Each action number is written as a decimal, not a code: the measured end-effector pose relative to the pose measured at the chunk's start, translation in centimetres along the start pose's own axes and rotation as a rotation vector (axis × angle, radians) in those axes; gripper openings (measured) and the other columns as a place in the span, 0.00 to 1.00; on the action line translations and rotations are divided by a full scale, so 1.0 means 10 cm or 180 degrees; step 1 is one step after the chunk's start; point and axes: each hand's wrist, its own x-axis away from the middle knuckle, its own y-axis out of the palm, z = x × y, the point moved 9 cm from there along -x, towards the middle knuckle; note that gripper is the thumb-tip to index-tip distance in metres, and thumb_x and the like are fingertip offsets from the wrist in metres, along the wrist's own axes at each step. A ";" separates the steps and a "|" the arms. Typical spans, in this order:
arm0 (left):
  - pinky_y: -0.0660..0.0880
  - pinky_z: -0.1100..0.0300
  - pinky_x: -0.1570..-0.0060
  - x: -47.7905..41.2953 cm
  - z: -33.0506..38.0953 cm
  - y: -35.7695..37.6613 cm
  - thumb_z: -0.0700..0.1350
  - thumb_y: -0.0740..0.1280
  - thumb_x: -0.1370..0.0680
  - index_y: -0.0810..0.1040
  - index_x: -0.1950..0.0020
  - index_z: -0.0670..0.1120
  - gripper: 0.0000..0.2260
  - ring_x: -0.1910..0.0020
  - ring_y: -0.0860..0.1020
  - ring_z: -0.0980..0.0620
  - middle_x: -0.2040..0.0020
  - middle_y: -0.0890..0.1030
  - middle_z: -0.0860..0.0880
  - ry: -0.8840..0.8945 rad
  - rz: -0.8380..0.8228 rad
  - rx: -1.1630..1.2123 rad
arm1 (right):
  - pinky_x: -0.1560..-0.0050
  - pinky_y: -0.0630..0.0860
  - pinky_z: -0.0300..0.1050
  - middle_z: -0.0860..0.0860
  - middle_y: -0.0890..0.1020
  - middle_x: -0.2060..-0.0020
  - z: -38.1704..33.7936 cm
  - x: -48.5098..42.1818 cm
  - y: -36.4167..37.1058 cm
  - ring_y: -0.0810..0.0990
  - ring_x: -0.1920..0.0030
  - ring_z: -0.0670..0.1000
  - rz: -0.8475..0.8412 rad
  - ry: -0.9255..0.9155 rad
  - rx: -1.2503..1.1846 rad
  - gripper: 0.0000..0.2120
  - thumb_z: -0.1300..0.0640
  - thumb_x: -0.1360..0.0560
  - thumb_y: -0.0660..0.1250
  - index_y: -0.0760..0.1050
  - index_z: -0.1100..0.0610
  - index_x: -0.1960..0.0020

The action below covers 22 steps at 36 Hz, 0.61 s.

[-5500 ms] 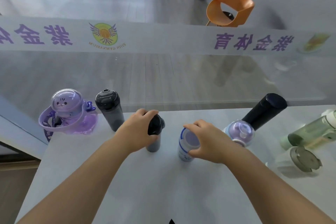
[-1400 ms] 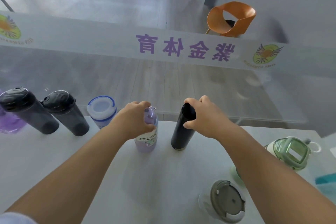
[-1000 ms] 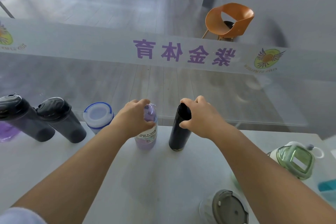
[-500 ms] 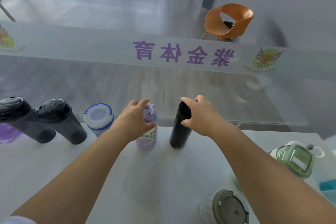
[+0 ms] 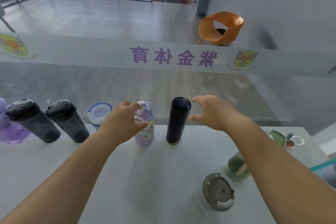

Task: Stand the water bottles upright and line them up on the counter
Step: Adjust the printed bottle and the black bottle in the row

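Note:
A row of bottles stands upright along the far edge of the white counter (image 5: 145, 183): two dark grey shakers (image 5: 34, 123) (image 5: 70, 123), a white bottle with a blue ring (image 5: 99, 114), a small lilac bottle (image 5: 145, 134) and a tall black bottle (image 5: 177, 120). My left hand (image 5: 121, 123) hovers at the lilac bottle's lid with fingers spread, thumb just in front of it. My right hand (image 5: 214, 112) is open, just right of the black bottle and apart from it. A green bottle (image 5: 238, 167) lies on its side under my right forearm.
A clear tumbler with a grey lid (image 5: 217, 192) stands near the front right. A purple jug (image 5: 8, 132) sits at the far left. A glass pane with purple lettering (image 5: 172, 58) rises behind the row. A teal object (image 5: 325, 169) shows at the right edge.
Both hands have let go: the right hand came off the black bottle's top and moved right, and the left hand's fingers opened off the lilac bottle. Both bottles stay upright.

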 end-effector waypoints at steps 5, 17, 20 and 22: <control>0.72 0.55 0.49 0.25 0.12 -0.03 0.55 0.70 0.29 0.72 0.37 0.55 0.22 0.45 0.75 0.47 0.38 0.74 0.51 0.0119 -0.0134 -0.0126 | 0.43 0.74 0.49 0.51 0.73 0.32 0.20 0.38 0.04 0.74 0.38 0.55 -0.0211 0.0313 -0.0034 0.29 0.45 0.25 0.66 0.62 0.49 0.28; 0.71 0.59 0.49 0.83 0.67 0.38 0.59 0.68 0.29 0.72 0.39 0.55 0.20 0.52 0.72 0.53 0.43 0.75 0.54 0.0741 -0.0754 -0.0216 | 0.47 0.70 0.41 0.46 0.74 0.35 0.62 1.34 0.19 0.75 0.39 0.49 -0.0436 0.0854 -0.0202 0.27 0.43 0.26 0.67 0.64 0.45 0.29; 0.71 0.60 0.50 0.95 0.85 0.51 0.59 0.67 0.28 0.72 0.38 0.54 0.20 0.48 0.75 0.53 0.41 0.75 0.55 0.0848 -0.0902 -0.0258 | 0.50 0.72 0.42 0.46 0.75 0.36 0.74 1.51 0.18 0.76 0.42 0.50 -0.0355 0.0921 -0.0278 0.27 0.44 0.26 0.67 0.65 0.45 0.30; 0.72 0.59 0.46 1.03 0.98 0.60 0.59 0.67 0.27 0.71 0.37 0.54 0.21 0.44 0.74 0.53 0.39 0.75 0.55 0.0910 -0.0949 -0.0293 | 0.48 0.74 0.44 0.47 0.75 0.38 0.82 1.60 0.15 0.77 0.44 0.50 -0.0262 0.0932 -0.0314 0.25 0.45 0.26 0.67 0.66 0.46 0.31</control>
